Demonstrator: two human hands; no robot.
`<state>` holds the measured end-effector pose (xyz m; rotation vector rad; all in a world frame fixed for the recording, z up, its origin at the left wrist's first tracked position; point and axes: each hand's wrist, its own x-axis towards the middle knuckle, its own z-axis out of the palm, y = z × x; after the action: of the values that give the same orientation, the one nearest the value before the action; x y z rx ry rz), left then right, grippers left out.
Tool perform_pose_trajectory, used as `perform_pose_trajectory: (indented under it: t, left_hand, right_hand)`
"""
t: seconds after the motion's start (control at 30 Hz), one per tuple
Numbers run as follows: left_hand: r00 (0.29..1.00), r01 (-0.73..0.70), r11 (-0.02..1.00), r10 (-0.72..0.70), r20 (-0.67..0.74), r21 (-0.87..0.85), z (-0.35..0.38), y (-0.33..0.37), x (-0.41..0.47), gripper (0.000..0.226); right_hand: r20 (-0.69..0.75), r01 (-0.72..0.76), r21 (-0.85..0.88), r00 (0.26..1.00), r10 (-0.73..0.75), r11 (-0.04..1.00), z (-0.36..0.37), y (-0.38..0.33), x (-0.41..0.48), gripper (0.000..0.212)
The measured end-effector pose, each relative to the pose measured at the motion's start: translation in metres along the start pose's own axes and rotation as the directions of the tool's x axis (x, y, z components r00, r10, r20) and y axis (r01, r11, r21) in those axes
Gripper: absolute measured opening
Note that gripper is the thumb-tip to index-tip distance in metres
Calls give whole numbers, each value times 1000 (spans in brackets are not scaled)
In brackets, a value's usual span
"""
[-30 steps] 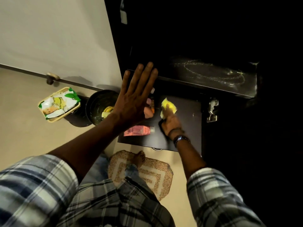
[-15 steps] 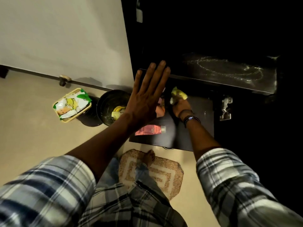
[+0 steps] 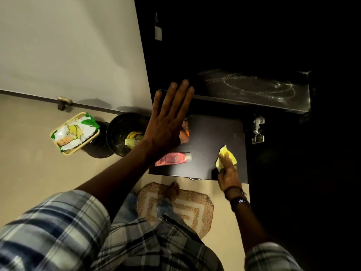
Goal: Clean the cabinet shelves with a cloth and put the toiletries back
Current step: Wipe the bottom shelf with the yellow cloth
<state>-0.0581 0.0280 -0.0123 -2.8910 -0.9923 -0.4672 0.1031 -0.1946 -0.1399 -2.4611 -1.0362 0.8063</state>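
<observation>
On the lower shelf, the right hand pressed the cloth down with flat fingers near the front corner. Wiping looked unfinished, as the upper shelf was streaked. The left hand, grip spread, leaned on its edge. A tube beside it read "PON", the rest unclear.

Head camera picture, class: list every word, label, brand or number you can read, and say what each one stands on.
"PON": on the pink tube, near its flat end; any further letters are too blurred to read.
White and green packet in the yellow basket: printed, but too blurred to read.
Nothing else carries readable text.
</observation>
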Motion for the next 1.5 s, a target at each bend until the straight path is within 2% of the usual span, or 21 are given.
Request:
perform_pose_trajectory:
  t: [0.07, 0.2, 0.33, 0.37, 0.47, 0.57, 0.63, 0.7, 0.77, 0.83, 0.93, 0.97, 1.07, 1.13, 1.23, 1.33, 1.4, 1.5]
  left_hand:
    - [1000, 0, 1000, 0, -3, 0, -2, 1, 1, 109]
    - [999, 18, 999, -17, 40, -39, -11, 3, 1, 87]
    - [999, 11, 999, -10, 42, -32, -12, 3, 1, 89]
    - [999, 8, 1000, -7, 40, -30, -11, 3, 1, 92]
    - [1000, 12, 999, -11, 14, -30, -8, 2, 1, 96]
    - [1000, 7, 999, -7, 20, -31, -6, 2, 0, 98]
    - [999, 8, 1000, -7, 32, -29, -7, 3, 1, 100]
    - [999, 12, 1000, -11, 31, -27, -8, 4, 2, 91]
    - [999, 22, 999, -21, 23, -39, -9, 5, 3, 80]
    - [1000, 26, 999, -26, 16, -25, -9, 5, 2, 80]
    - [1000, 28, 999, -28, 11, -36, -10, 4, 2, 77]
    - [1000, 29, 998, -29, 12, -47, -10, 5, 2, 77]
    - [1000, 21, 998, -20, 17, -67, -11, 4, 2, 81]
    - [1000, 17, 998, -16, 16, -61, -12, 3, 3, 84]
    - [999, 28, 997, -26, 19, -78, -12, 5, 4, 79]
    - [999, 36, 995, -32, 41, -94, -13, 5, 4, 66]
    - [998, 46, 992, -40, 53, -121, -16, 5, 4, 73]
    - [995, 71, 983, -58, 83, -170, -24, 10, 5, 89]
  right_hand:
    - [-46, -38, 69, 998, 42, 997, 3, -24, 24, 63]
    - [35, 81, -16, 996, -81, 997, 25, -62, 29, 59]
    - [22, 194, -81, 981, -193, 978, 39, -42, -28, 65]
    - [29, 185, -101, 983, -183, 978, 37, -30, -44, 66]
    - [13, 59, -93, 998, -58, 994, 13, 6, -64, 64]
    - [-39, -126, -22, 991, 125, 992, -16, 23, -36, 68]
    - [-54, -178, 24, 982, 179, 984, -24, 23, -4, 74]
    - [-51, -210, 73, 976, 214, 975, -19, 9, 20, 76]
    - [-30, -154, 58, 987, 156, 986, -6, -18, 22, 72]
    - [15, -23, -10, 1000, 23, 1000, 17, -43, 2, 67]
    - [82, 238, -161, 970, -228, 958, 42, -41, -47, 76]
    - [97, 244, -164, 968, -231, 956, 42, -29, -58, 78]
    - [30, 27, -155, 999, -22, 988, 11, 7, -63, 72]
    - [50, -88, -164, 994, 98, 982, -16, 19, -45, 69]
    - [77, -132, -159, 986, 145, 978, -44, 11, 12, 75]
    - [92, -156, -174, 981, 173, 972, -60, -13, 75, 72]
    - [121, -131, -210, 980, 159, 969, -66, -33, 107, 71]
    - [139, -144, -175, 976, 169, 974, -61, -47, 126, 73]
